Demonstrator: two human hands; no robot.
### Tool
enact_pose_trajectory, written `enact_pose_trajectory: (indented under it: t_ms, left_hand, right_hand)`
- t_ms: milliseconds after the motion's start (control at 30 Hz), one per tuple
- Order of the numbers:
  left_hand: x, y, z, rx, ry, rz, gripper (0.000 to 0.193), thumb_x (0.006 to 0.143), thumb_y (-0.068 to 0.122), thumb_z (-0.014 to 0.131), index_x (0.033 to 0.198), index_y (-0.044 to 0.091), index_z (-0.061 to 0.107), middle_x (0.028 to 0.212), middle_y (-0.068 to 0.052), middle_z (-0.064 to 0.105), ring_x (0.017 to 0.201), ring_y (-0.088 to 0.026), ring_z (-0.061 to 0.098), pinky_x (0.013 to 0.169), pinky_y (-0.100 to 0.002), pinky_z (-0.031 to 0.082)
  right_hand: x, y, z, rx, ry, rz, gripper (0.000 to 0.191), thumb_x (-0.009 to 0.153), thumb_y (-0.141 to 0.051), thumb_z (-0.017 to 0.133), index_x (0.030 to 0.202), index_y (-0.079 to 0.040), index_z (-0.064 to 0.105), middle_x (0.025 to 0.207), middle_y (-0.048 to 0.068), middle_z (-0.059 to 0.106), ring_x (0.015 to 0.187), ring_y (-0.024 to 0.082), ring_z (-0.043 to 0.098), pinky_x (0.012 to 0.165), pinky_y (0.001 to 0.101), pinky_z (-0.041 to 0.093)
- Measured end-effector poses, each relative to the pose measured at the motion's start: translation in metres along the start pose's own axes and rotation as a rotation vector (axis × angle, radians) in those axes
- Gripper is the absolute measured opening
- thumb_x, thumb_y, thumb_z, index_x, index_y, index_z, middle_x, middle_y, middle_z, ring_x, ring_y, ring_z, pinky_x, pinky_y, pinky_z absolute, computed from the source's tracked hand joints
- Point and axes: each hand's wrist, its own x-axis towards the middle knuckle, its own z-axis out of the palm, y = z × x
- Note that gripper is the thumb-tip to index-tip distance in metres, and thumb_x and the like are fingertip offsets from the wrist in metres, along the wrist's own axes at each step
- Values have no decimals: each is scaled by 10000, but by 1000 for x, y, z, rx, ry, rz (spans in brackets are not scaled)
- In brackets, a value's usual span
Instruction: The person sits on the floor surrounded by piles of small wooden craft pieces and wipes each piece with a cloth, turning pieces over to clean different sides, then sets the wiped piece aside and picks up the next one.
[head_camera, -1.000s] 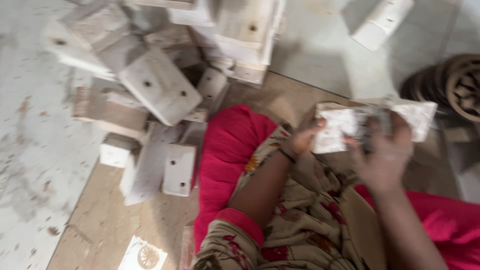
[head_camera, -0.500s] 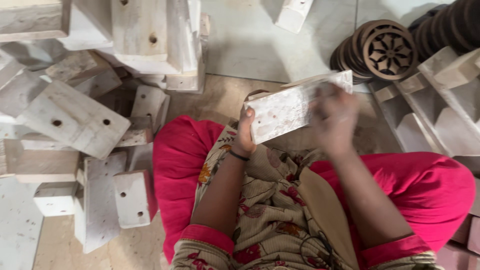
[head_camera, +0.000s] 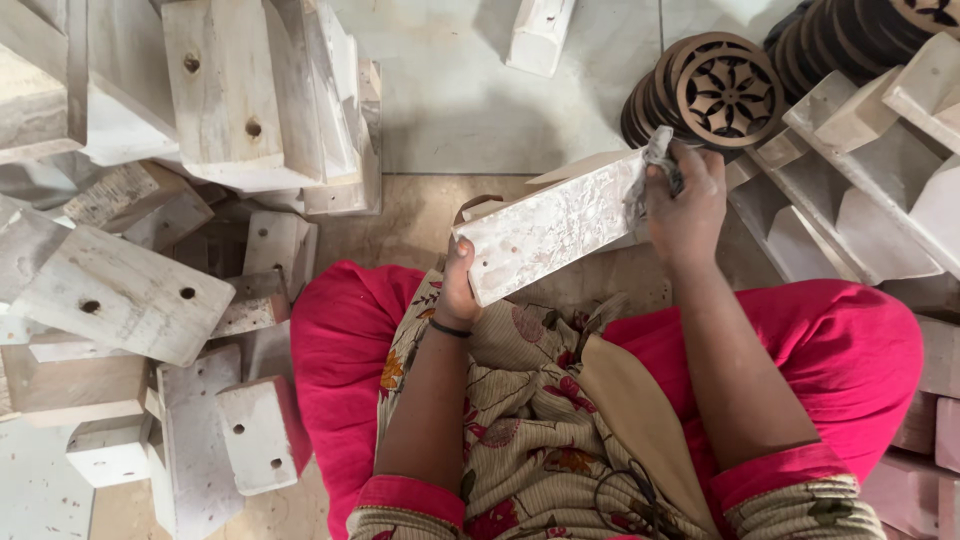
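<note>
Wooden block (head_camera: 555, 235): whitish, long, tilted up to the right, centre of frame above the lap.
Left hand (head_camera: 460, 290): fingers clamped on lower left end.
Right hand (head_camera: 690, 205): fingers closed on grey cloth (head_camera: 650, 165), pressed against upper right end.
Carved discs (head_camera: 715, 90): stacked, upper right.
Drilled blocks (head_camera: 120, 295): piled, left.

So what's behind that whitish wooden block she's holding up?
Behind the wooden block lies pale floor and a stack of dark carved round discs. The block and the right hand hide the stack's lower edge.
</note>
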Motion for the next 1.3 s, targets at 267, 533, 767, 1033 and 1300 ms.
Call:
enact_pose_trajectory:
  t_ms: [267, 533, 767, 1033, 1300]
  left_hand:
    - [1, 6, 13, 6, -77, 98, 818, 953, 573, 682, 1517, 51, 404, 1404, -162, 580, 1284, -290, 594, 1111, -451, 495]
    - [2, 6, 6, -31, 22, 24, 823, 961, 602, 635, 1493, 4, 441, 1437, -182, 573, 1311, -301, 595, 1131, -446, 478]
    - [0, 5, 15, 71, -24, 96, 879, 913, 606, 697, 1499, 31, 383, 1378, -136, 577, 1273, -262, 603, 1066, -431, 517]
    - [3, -11, -2, 114, -122, -7, 911, 961, 613, 778, 1401, -111, 442, 1235, -156, 582, 1087, -236, 607, 877, -363, 511]
    - [-1, 9, 19, 81, -56, 69, 973, 852, 655, 770, 1505, 44, 385, 1343, -133, 581, 1254, -262, 611, 1049, -428, 544]
  right_hand:
    - [-50, -97, -5, 114, -192, -793, 377, 739, -54, 716, 1113, -99, 693, 1254, 95, 617, 1174, 299, 573, 933, 436, 499]
    - [-20, -46, -2, -57, -170, -308, 167, 809, 5, 717, 951, -80, 735, 1282, 141, 679, 1144, 324, 626, 968, 456, 528]
    - [-13, -28, 0, -83, -93, -83, 226, 899, 51, 709, 1103, -44, 728, 1214, 149, 681, 1074, 311, 631, 894, 466, 519]
    - [-53, -120, -1, 154, -135, -683, 361, 834, -88, 749, 1181, -133, 659, 1224, 87, 582, 1133, 276, 510, 868, 416, 454]
    - [2, -19, 10, -80, 90, -148, 188, 936, -8, 708, 1119, -52, 720, 1198, 163, 657, 1045, 297, 622, 829, 418, 548]
